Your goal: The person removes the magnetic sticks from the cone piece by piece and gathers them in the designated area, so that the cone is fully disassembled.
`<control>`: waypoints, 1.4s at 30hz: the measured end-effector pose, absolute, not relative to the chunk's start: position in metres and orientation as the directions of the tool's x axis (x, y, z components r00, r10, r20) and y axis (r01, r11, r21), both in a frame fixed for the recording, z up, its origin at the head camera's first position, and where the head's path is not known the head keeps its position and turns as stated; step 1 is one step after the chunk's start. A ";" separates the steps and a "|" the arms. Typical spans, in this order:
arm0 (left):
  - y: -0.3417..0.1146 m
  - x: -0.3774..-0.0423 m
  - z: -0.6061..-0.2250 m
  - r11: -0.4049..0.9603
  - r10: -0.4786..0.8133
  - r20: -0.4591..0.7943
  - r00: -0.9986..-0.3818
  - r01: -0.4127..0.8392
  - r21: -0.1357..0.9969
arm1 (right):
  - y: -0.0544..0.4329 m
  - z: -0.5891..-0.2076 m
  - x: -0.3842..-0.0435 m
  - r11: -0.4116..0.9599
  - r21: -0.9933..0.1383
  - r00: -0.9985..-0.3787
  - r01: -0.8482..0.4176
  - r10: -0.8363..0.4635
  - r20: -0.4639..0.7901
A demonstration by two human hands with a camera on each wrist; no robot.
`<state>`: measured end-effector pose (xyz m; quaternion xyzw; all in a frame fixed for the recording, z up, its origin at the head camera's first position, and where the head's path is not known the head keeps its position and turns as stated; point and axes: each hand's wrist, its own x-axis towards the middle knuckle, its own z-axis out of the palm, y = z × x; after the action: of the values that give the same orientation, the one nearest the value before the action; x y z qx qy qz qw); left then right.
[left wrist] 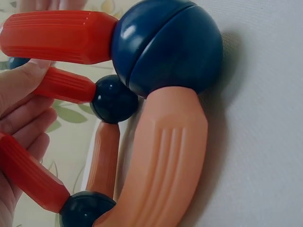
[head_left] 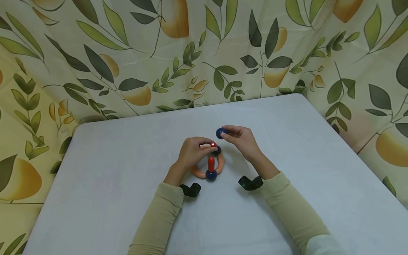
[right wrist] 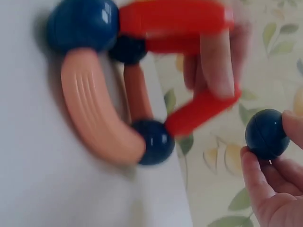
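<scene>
An orange ring of curved rods (head_left: 221, 163) lies on the table, joined by dark blue balls (head_left: 211, 175) with red rods (head_left: 211, 163) standing up from them. My left hand (head_left: 194, 150) reaches over the ring and pinches the far red rod (left wrist: 66, 85) near its top between thumb and fingers. Just beyond, my right hand (head_left: 242, 141) holds a loose blue ball (right wrist: 266, 135) by its fingertips, raised and apart from the rods. The nearest red rod (left wrist: 59, 38) stands untouched on its ball. Part of the ring is hidden beneath the left hand.
A white-covered table (head_left: 111, 184) extends around the ring on every side. Behind it hangs a leaf-and-fruit patterned cloth (head_left: 178, 71). Dark wrist-worn cameras (head_left: 250, 183) sit under both wrists, close to the tabletop.
</scene>
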<state>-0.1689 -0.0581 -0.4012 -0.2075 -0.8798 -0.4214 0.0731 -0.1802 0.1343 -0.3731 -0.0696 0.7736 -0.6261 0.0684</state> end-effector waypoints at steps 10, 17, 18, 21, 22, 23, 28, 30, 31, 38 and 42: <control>-0.058 -0.170 -0.402 0.562 0.287 0.262 -0.922 0.383 0.733 | 0.148 -0.382 -0.209 0.325 -0.945 -0.984 -0.023 -0.175 -0.037; -0.058 -0.170 -0.403 0.559 0.278 0.276 -0.920 0.388 0.732 | 0.154 -0.394 -0.226 0.343 -0.939 -0.986 0.014 -0.154 -0.071; -0.058 -0.170 -0.403 0.557 0.276 0.282 -0.919 0.392 0.732 | 0.156 -0.396 -0.229 0.352 -0.936 -0.985 0.011 -0.155 -0.070; -0.057 -0.170 -0.404 0.553 0.277 0.300 -0.913 0.407 0.727 | 0.161 -0.403 -0.238 0.400 -0.916 -0.986 0.007 -0.151 -0.074; -0.057 -0.170 -0.405 0.555 0.277 0.301 -0.913 0.407 0.725 | 0.163 -0.404 -0.240 0.422 -0.907 -0.986 0.012 -0.146 -0.081; -0.057 -0.170 -0.405 0.556 0.275 0.298 -0.914 0.404 0.726 | 0.164 -0.404 -0.242 0.441 -0.897 -0.986 0.017 -0.142 -0.088; -0.056 -0.169 -0.406 0.562 0.267 0.284 -0.921 0.388 0.730 | 0.170 -0.405 -0.248 0.499 -0.866 -0.986 0.019 -0.136 -0.100; -0.056 -0.169 -0.405 0.562 0.265 0.285 -0.921 0.388 0.731 | 0.172 -0.406 -0.250 0.511 -0.860 -0.985 0.016 -0.138 -0.100; -0.056 -0.169 -0.406 0.561 0.266 0.286 -0.921 0.389 0.731 | 0.173 -0.406 -0.251 0.517 -0.856 -0.985 0.016 -0.138 -0.103; -0.056 -0.168 -0.404 0.547 0.268 0.305 -0.914 0.405 0.733 | 0.178 -0.410 -0.258 0.570 -0.821 -0.978 0.028 -0.155 -0.141; -0.056 -0.168 -0.404 0.546 0.273 0.314 -0.909 0.415 0.727 | 0.181 -0.413 -0.260 0.590 -0.806 -0.971 0.046 -0.163 -0.175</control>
<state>-0.1680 -0.0560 -0.4039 -0.1965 -0.8755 -0.4338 0.0822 -0.2599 0.1811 -0.4135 -0.0331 0.8840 -0.4517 0.1157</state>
